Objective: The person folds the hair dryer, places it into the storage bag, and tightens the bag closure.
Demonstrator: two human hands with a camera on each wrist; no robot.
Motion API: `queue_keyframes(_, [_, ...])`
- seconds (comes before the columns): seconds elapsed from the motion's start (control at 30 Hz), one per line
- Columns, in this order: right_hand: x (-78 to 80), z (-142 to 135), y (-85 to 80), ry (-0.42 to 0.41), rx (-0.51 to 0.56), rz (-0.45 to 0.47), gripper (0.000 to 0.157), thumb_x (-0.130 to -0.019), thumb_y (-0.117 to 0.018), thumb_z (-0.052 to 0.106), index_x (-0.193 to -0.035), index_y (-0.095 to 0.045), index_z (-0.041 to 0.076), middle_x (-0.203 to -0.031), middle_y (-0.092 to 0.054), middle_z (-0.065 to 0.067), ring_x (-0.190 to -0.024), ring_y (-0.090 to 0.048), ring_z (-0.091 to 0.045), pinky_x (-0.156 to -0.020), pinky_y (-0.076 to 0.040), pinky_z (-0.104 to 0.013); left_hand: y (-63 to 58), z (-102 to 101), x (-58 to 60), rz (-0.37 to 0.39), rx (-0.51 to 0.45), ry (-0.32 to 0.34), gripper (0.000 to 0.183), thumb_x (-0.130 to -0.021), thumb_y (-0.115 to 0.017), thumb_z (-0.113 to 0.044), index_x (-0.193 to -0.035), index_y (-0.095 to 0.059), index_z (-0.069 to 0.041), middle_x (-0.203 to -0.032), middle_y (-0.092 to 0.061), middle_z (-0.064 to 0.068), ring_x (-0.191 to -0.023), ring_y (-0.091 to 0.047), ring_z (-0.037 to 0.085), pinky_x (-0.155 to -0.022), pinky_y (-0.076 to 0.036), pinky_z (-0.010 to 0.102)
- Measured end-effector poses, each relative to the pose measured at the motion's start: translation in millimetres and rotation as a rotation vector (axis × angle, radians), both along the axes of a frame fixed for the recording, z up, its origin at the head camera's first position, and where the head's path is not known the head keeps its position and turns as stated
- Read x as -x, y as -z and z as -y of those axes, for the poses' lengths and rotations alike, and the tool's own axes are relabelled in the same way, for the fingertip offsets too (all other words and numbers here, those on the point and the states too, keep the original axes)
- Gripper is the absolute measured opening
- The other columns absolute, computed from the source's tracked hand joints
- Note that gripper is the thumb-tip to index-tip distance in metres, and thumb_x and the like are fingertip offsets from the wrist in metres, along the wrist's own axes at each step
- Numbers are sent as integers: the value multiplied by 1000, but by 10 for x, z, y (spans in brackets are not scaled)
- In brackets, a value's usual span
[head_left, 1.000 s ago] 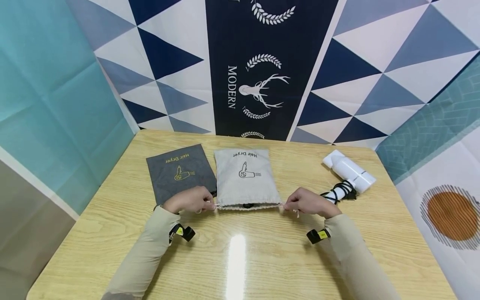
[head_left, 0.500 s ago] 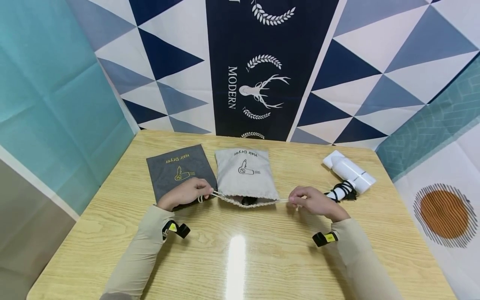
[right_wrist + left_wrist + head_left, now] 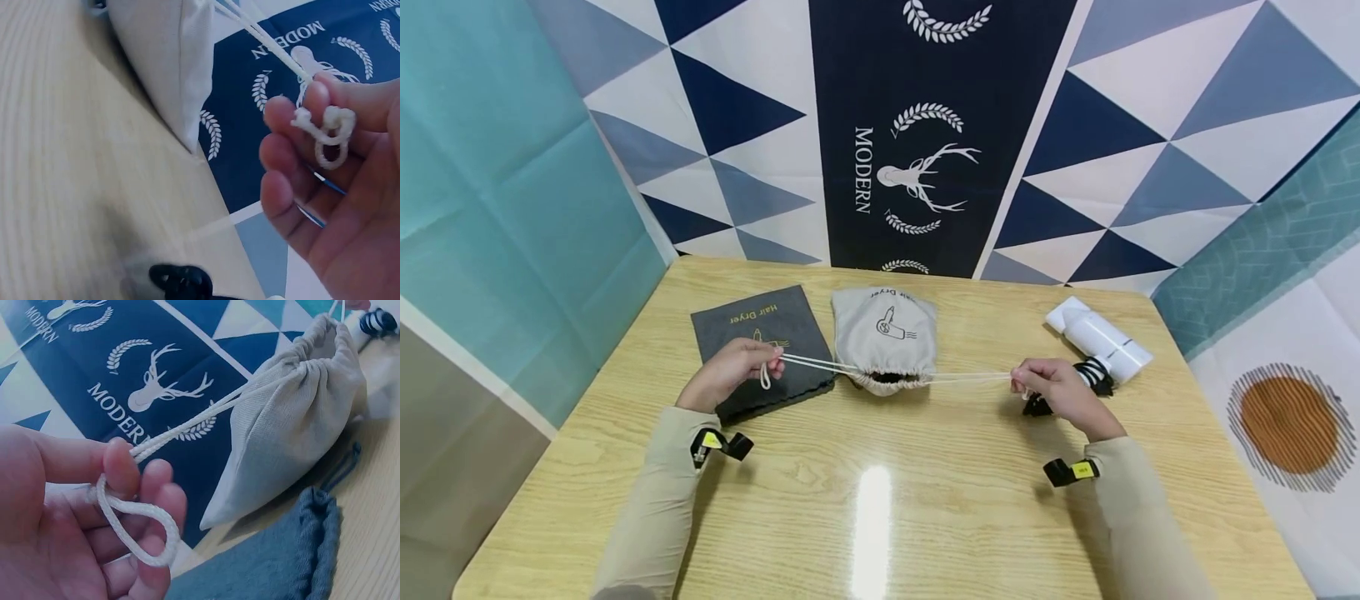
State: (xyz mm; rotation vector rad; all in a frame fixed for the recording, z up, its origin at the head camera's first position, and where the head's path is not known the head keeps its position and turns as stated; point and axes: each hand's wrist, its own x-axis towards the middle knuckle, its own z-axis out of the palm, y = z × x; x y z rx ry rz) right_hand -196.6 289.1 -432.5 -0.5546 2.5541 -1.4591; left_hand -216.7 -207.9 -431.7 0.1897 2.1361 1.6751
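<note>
A light grey drawstring bag (image 3: 883, 333) printed "Hair Dryer" lies at the middle of the table, its mouth gathered but with a dark gap showing. My left hand (image 3: 735, 371) pinches a looped end of the white drawstring (image 3: 144, 531) between thumb and forefinger, above a dark grey bag. On the other side my right hand (image 3: 1060, 392) pinches the knotted end of the opposite drawstring (image 3: 331, 134). Both cords run taut from the bag's mouth out to the hands. What fills the bag is hidden.
The dark grey Hair Dryer bag (image 3: 760, 312) lies flat at the left. A white hair dryer (image 3: 1097, 333) with its black cord wrapped round the handle lies at the right, close behind my right hand. Patterned cloth (image 3: 910, 225) hangs behind the wooden table (image 3: 970, 508).
Both hands have moved apart, pulling the cords outward. The bag's wide mouth has drawn together into gathers, and longer lengths of cord now show on both sides.
</note>
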Motion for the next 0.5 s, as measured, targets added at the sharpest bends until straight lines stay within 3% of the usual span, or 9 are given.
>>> queue_keyframes(0.1, [31, -1, -21, -43, 232, 22, 30, -103, -47, 12, -78, -60, 1, -81, -63, 1, -78, -59, -8, -73, -48, -23, -2, 12, -1, 44, -157, -12, 31, -102, -50, -23, -77, -62, -11, -81, -64, -3, -73, -63, 7, -78, -53, 27])
queue_keyframes(0.23, [39, 71, -104, -171, 581, 106, 32, -104, -39, 3, -77, -56, -1, -92, -62, 0, -87, -59, -11, -76, -48, -23, 0, -8, -10, 66, -401, -49, 35, -103, -48, -19, -71, -60, -14, -78, -64, -3, -69, -62, 6, -73, -53, 23])
queue_keyframes(0.3, [34, 129, -177, -198, 672, 137, 37, -105, -35, 2, -77, -59, 2, -103, -62, -1, -95, -58, -11, -79, -47, -24, -14, -49, -9, 77, -495, -84, 36, -103, -47, -17, -71, -62, -14, -76, -64, -4, -69, -61, 6, -70, -52, 20])
queue_keyframes(0.4, [41, 253, -250, -202, 874, 183, 44, -106, -28, 3, -75, -60, 4, -115, -64, -5, -107, -58, -15, -88, -49, -27, -26, -139, 11, 72, -565, -121, 38, -104, -46, -17, -69, -61, -14, -75, -64, -5, -70, -60, 7, -68, -50, 20])
queue_keyframes(0.5, [54, 404, -305, -226, 1140, 232, 49, -107, -23, 7, -73, -58, 1, -115, -68, -13, -113, -59, -23, -98, -48, -33, -68, -241, 56, 62, -630, -141, 41, -105, -43, -17, -66, -57, -14, -79, -64, -4, -73, -61, 8, -70, -48, 21])
